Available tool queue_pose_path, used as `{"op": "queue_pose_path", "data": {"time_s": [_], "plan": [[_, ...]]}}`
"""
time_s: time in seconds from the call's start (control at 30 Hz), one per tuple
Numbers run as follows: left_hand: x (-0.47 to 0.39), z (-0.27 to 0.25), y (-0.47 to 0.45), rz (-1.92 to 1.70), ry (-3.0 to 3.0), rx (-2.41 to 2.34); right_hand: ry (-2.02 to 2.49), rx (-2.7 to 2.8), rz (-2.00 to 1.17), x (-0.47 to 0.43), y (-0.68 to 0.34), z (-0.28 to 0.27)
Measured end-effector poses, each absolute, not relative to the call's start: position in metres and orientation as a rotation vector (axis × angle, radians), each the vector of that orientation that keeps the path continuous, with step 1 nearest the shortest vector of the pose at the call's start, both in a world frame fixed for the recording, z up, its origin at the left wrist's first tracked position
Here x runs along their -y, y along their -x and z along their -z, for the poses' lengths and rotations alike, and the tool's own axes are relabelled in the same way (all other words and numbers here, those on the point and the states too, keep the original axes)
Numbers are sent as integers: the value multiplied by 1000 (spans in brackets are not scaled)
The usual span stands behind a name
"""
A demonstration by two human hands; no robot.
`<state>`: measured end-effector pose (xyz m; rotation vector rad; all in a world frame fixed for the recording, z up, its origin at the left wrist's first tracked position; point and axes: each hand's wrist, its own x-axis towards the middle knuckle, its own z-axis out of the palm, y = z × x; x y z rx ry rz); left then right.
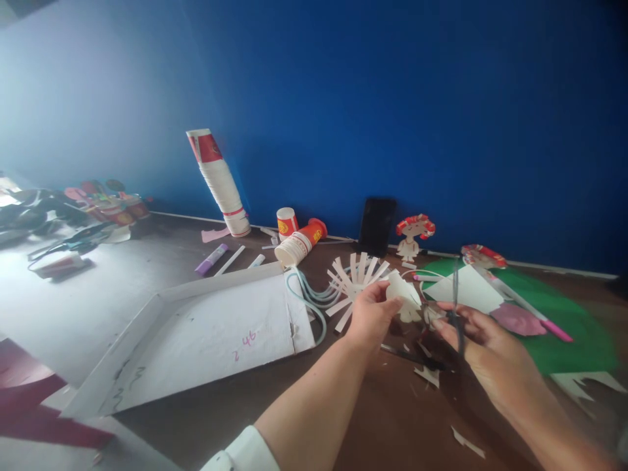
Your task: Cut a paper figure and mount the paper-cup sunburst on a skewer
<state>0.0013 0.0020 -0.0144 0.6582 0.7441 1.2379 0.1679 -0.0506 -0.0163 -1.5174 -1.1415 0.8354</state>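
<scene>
My left hand (370, 311) pinches a piece of white cut paper (402, 291) between thumb and fingers. Beside it, my right hand (473, 330) is closed on a pair of scissors (456, 288), whose blurred dark blades point upward. The right fingertips also touch a small scrap at the paper's lower right edge; whether they grip it is unclear. Behind my left hand a paper disc cut into a fringe of strips (360, 278) lies spread out. A dark, thin tool (415, 356) rests on the table below the hands, among paper offcuts (429, 376).
A white box lid (196, 340) lies left. Behind stand a tall, leaning stack of paper cups (223, 186), more cups (299, 242), a black phone (377, 226) and a paper figure with red curls (412, 235). A green sheet (579, 327) with a pink marker (557, 330) is right.
</scene>
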Motion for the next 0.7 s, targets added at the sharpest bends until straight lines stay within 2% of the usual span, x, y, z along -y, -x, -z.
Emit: {"op": "queue_pose_path", "data": {"time_s": [0.7], "plan": [[7,16,-6,-1090,-777,-732,1431,1007,-1028,52,-162,10]]}}
